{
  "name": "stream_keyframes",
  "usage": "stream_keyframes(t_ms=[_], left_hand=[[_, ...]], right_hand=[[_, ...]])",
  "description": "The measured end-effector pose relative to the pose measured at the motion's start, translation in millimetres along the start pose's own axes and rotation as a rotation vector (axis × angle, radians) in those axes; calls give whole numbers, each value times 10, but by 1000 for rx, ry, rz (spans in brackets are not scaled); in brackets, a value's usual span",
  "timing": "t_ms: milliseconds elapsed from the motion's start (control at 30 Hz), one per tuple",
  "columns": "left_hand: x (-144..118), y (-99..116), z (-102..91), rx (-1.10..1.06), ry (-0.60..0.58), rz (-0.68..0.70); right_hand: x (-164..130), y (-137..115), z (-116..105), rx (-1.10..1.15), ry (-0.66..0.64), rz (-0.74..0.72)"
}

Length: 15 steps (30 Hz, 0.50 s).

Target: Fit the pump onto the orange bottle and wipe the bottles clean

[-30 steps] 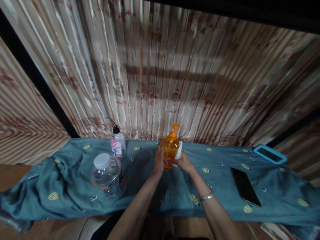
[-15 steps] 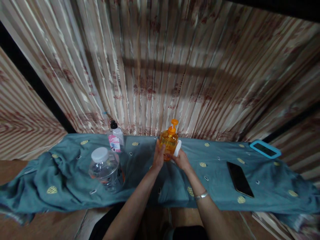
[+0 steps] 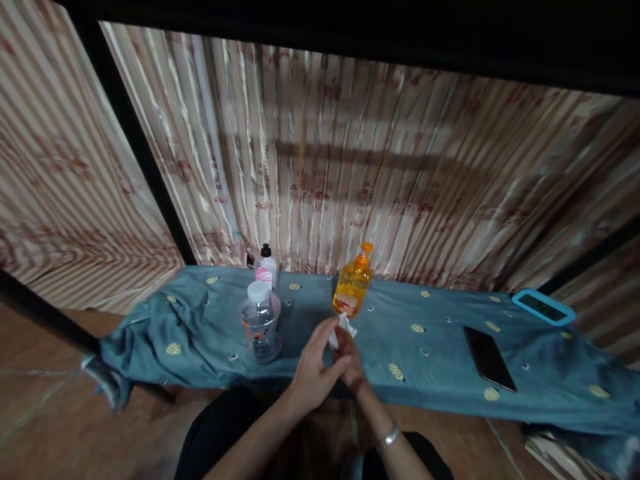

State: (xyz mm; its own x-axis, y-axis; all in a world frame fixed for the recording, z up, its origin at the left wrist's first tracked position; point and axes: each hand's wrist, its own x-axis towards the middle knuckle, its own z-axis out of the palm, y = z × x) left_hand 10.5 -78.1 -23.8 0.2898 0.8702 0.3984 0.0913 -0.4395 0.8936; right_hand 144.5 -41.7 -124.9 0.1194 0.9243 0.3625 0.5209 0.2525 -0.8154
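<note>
A crumpled white tissue (image 3: 345, 327) sits between my two hands, in front of the orange pump bottle. My left hand (image 3: 314, 375) has its fingers bent against the left side of the tissue, its thumb reaching toward my other hand. Partly hidden behind it, my right hand (image 3: 351, 363) is closed on the tissue from the right and wears a silver bracelet at the wrist. The orange pump bottle (image 3: 353, 287) stands on the cloth just beyond my fingers, untouched, with its pump on top.
Left on the teal cloth (image 3: 400, 360) stand a clear plastic jug with a white lid (image 3: 261, 327) and, behind it, a black-capped bottle with a pink label (image 3: 266, 267). To the right lie a black phone (image 3: 489, 358) and a blue-framed device (image 3: 543, 307). Striped curtains hang behind.
Both hands have let go of the orange pump bottle and drawn back toward me, coming together on the tissue. The bottle now stands by itself. The view has shifted.
</note>
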Motion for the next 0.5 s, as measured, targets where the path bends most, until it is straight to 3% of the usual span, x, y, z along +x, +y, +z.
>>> stream_keyframes(t_ms=[67,133,233,300,400,433,500], left_hand=[[-256,108,-303,71,76,-4],[-429,156,-616,189,249,-1],[-442,91,-993,337,541,5],[-301,-32,-1131,335,572,-69],[-16,-258,-1180,109,468,-157],[65,-327,-1170,31,432,-162],[171,-437,-1136,-20,425,-140]], right_hand=[[49,-189,128,95,-46,80],[127,-421,231,180,-71,173],[277,-867,289,286,-107,228],[381,-1213,268,329,-115,174],[500,-1675,247,402,-221,-57],[520,-1777,269,402,-270,-134],[521,-1867,374,339,-249,-236]])
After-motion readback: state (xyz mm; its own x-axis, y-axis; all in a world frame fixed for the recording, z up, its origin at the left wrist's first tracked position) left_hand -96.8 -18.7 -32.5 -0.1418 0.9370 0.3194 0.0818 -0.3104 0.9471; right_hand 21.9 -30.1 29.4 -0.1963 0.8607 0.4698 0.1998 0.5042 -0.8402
